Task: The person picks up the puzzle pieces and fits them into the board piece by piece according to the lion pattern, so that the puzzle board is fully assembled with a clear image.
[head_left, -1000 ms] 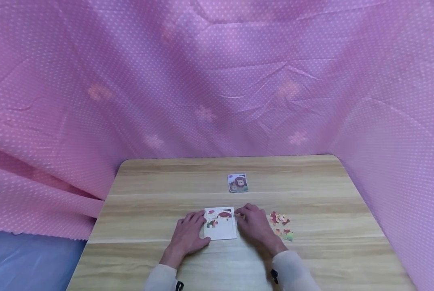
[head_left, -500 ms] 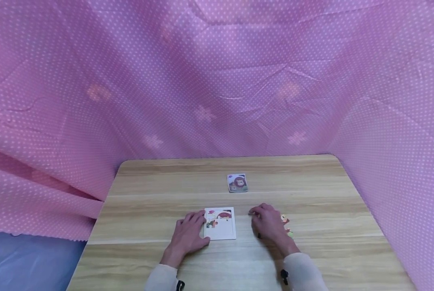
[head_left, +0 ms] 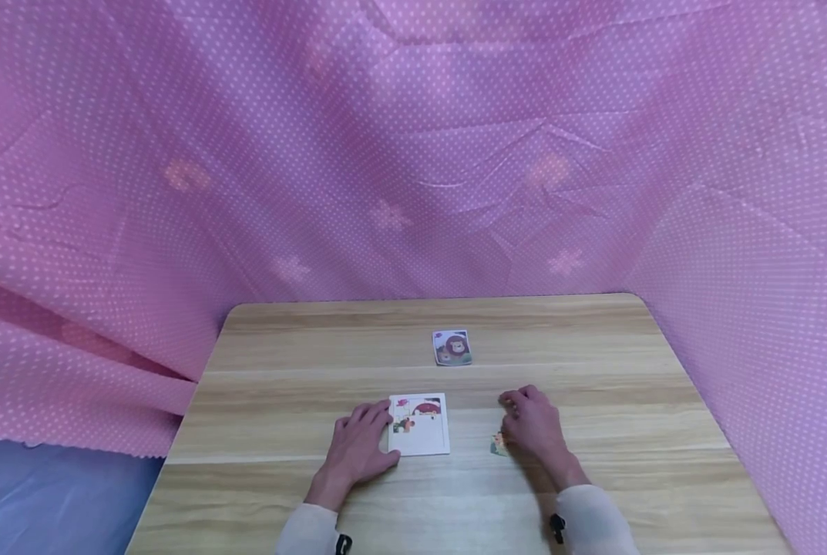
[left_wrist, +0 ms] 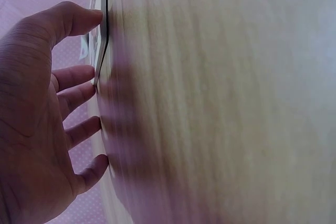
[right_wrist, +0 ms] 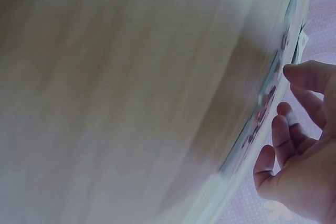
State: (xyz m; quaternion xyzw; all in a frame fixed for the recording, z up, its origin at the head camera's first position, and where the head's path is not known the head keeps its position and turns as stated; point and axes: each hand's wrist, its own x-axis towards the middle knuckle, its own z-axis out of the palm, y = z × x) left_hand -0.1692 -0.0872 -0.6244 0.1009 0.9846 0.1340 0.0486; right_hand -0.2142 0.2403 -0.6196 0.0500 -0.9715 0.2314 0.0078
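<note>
A shallow white puzzle tray (head_left: pixel 427 440) lies on the table, its upper part carrying several jigsaw pieces (head_left: pixel 425 408). My left hand (head_left: pixel 359 445) rests at the tray's left side, fingers fairly straight; the left wrist view has the thumb and fingertips at the tray's edge (left_wrist: pixel 104 30). To the right of the tray, my right hand (head_left: pixel 534 422) is low over the table, fingers loosely bent. A loose jigsaw piece (head_left: pixel 499 444) shows beside it; others are hidden behind the hand. In the right wrist view, reddish jigsaw pieces (right_wrist: pixel 257 121) lie near the fingers, which visibly grip nothing.
A small picture card with a lion (head_left: pixel 452 348) lies beyond the tray. The wooden table (head_left: pixel 302 339) has rounded far corners. Pink dotted cloth (head_left: pixel 413 193) hangs behind and at both sides, and blue fabric (head_left: pixel 59 493) shows at lower left.
My right hand has moved right from the tray's edge to the loose pieces, which it now mostly covers. A piece now shows left of it. My left hand and the tray stay in place.
</note>
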